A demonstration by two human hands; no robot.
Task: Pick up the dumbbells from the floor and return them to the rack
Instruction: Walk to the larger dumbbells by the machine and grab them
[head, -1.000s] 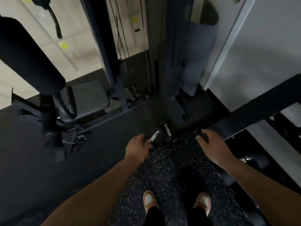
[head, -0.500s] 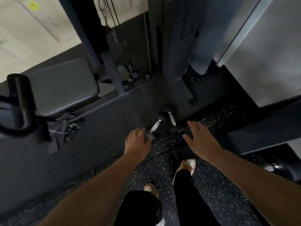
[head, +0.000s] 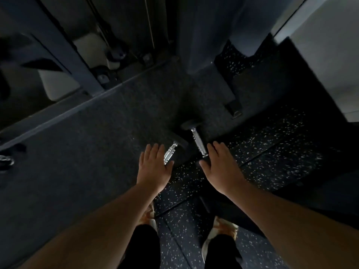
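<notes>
- Left hand (head: 154,167): fingers spread flat, holding nothing, hovering over the near end of the left dumbbell (head: 170,153), which lies on the floor (head: 81,152).
- Best grip here: palm centred on the ribbed chrome handle, fingers wrapped fully under, not on the dark end weight.
- Right dumbbell (head: 198,141): on the floor just beside the first, handles angled apart in a V.
- Right hand (head: 220,167): also spread and empty, beside that handle's near end. Turn the wrist to match its angle before closing.
- Rack not identifiable; dim light.
</notes>
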